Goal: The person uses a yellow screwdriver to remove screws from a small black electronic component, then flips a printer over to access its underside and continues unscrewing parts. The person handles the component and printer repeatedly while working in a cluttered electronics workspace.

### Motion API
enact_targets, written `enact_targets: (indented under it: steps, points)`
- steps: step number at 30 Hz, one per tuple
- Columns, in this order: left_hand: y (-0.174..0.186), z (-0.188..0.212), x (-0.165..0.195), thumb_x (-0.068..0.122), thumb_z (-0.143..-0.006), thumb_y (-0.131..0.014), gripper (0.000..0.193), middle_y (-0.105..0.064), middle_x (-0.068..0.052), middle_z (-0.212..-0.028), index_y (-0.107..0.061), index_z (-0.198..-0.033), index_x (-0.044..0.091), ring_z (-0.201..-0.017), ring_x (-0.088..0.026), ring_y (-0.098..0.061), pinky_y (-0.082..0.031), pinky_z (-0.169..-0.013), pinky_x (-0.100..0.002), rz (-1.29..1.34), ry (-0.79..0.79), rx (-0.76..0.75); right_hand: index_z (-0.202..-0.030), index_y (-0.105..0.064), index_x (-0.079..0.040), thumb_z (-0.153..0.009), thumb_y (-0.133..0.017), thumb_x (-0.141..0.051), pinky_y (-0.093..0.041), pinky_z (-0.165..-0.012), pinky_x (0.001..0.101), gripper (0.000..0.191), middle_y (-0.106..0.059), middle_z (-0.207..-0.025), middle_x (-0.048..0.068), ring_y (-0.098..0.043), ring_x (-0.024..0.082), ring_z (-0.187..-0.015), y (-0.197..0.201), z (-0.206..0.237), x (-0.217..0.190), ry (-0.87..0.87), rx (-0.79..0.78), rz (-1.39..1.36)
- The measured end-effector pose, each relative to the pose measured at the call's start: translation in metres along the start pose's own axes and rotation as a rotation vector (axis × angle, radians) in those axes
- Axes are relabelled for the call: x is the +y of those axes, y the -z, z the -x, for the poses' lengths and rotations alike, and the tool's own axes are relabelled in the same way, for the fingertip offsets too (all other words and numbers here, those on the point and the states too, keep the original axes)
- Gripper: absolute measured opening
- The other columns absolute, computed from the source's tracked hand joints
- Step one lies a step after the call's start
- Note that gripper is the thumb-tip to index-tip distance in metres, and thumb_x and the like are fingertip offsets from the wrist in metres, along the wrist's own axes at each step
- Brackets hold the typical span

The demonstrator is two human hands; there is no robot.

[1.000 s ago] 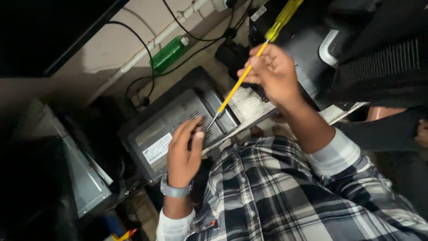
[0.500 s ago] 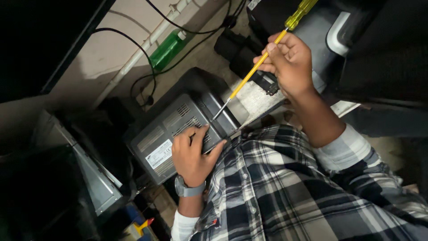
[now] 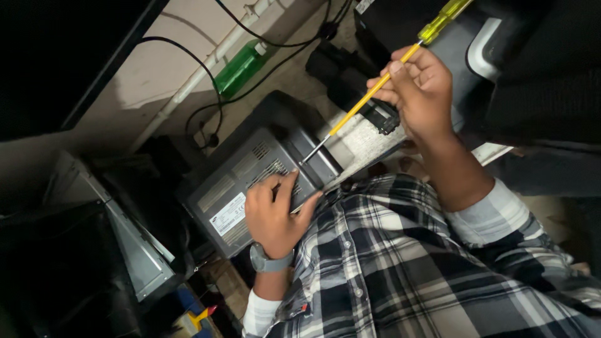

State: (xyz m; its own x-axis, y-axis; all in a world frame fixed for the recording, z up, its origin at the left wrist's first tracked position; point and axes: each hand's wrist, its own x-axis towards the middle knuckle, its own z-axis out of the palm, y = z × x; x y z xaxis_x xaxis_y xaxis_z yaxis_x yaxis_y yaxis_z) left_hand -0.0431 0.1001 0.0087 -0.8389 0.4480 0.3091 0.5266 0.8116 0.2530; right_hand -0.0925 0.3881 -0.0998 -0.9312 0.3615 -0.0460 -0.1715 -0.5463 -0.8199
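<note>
While left hand [image 3: 273,213] steadies ribbed grey casing [image 3: 250,181] — slim yellow screwdriver [image 3: 375,91] pokes it.

Black-and-white plaid shirt [image 3: 400,263], pale ribbed cuffs [image 3: 482,213], grey wristwatch [image 3: 266,260] by the left hand [image 3: 275,213]

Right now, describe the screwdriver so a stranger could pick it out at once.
Start at the grey vented device in the middle, steadied by the left hand. A long tool rises from its top edge to the right hand: the screwdriver. Its yellow shaft and clear yellow-green handle are unlike anything nearby.
</note>
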Motion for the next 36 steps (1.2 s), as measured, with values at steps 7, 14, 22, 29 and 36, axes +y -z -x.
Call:
enact_targets:
  steps: [7, 14, 22, 29, 36]
  points:
    - [-0.003, -0.001, 0.002, 0.04, -0.076, -0.09, 0.057, -0.064, -0.011, -0.11, -0.072, -0.12, 0.008, -0.1, -0.032, -0.06, -0.049, -0.085, -0.044, -0.026, -0.01, 0.012, -0.123, -0.057, 0.002, -0.112, -0.059, -0.006, -0.067, -0.088, 0.0378, 0.014, -0.068, -0.104, 0.012, -0.076, 0.026, -0.094, 0.003, -0.003, -0.003, 0.035, -0.007, -0.008]
    - [-0.004, 0.0, 0.002, 0.04, -0.077, -0.09, 0.057, -0.064, -0.009, -0.111, -0.073, -0.121, 0.009, -0.103, -0.031, -0.06, -0.049, -0.086, -0.044, -0.027, 0.002, 0.008, -0.122, -0.057, 0.002, -0.112, -0.06, -0.007, -0.067, -0.087, 0.0372, 0.014, -0.068, -0.104, 0.012, -0.076, 0.026, -0.094, 0.004, -0.005, 0.001, 0.021, -0.005, -0.001]
    - [-0.004, 0.001, 0.002, 0.041, -0.076, -0.09, 0.058, -0.063, -0.01, -0.112, -0.073, -0.121, 0.008, -0.104, -0.032, -0.06, -0.049, -0.087, -0.044, -0.037, -0.002, 0.014, -0.124, -0.056, 0.003, -0.113, -0.058, -0.006, -0.067, -0.089, 0.0379, 0.014, -0.068, -0.105, 0.013, -0.076, 0.027, -0.097, 0.007, -0.005, 0.004, 0.033, -0.026, 0.017]
    - [-0.004, -0.002, 0.003, 0.039, -0.076, -0.091, 0.059, -0.062, -0.011, -0.112, -0.071, -0.121, 0.007, -0.102, -0.032, -0.058, -0.049, -0.087, -0.044, 0.021, 0.032, 0.01, -0.134, -0.05, 0.002, -0.11, -0.051, -0.004, -0.063, -0.1, 0.0456, 0.025, -0.065, -0.112, 0.015, -0.072, 0.028, -0.106, 0.001, -0.006, 0.007, -0.045, -0.043, -0.177]
    - [0.013, -0.025, 0.011, 0.034, -0.082, -0.083, 0.057, -0.059, -0.015, -0.118, -0.068, -0.128, 0.005, -0.108, -0.036, -0.056, -0.045, -0.093, -0.047, 0.177, 0.023, -0.11, -0.137, -0.046, -0.003, -0.109, -0.048, -0.005, -0.056, -0.092, 0.0435, 0.028, -0.058, -0.109, 0.01, -0.06, 0.023, -0.099, -0.029, -0.004, 0.025, 0.007, 0.068, -0.358]
